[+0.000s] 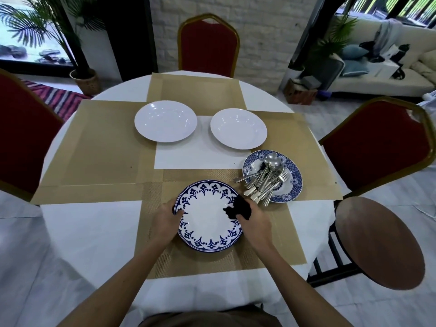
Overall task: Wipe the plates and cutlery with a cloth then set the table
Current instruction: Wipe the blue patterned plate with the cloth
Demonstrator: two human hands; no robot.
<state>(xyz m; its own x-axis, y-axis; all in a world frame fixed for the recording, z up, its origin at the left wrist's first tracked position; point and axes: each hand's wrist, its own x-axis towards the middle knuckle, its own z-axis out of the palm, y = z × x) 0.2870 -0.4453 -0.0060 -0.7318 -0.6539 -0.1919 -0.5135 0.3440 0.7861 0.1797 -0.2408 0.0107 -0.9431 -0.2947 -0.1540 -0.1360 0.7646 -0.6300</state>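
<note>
- My left hand (168, 217) grips the blue-rimmed plate (207, 225) at its left edge. The thumb lies over the rim and the other fingers are tucked underneath, out of sight.
- The fingers (243, 217) of my right hand (256, 224) are bunched round the dark cloth (238, 208), pressing it on the plate's right rim.
- The plate sits over the nearest placemat (212, 263); I cannot tell whether it lies flat or is tipped up.
- I'd work the cloth round the patterned rim, then across the white centre. My left hand should turn the plate in small steps rather than let it slide.
- Just beyond the cloth, the cutlery (264, 185) is heaped on a small patterned plate (295, 185). Its handles overhang toward my right hand, so a wide stroke could knock them.
- Farther out, two white plates (165, 121) sit side by side, apart, on the bench (89, 230).
- A round stool (377, 241) stands close on my right, and red chairs (208, 46) ring the bench.
</note>
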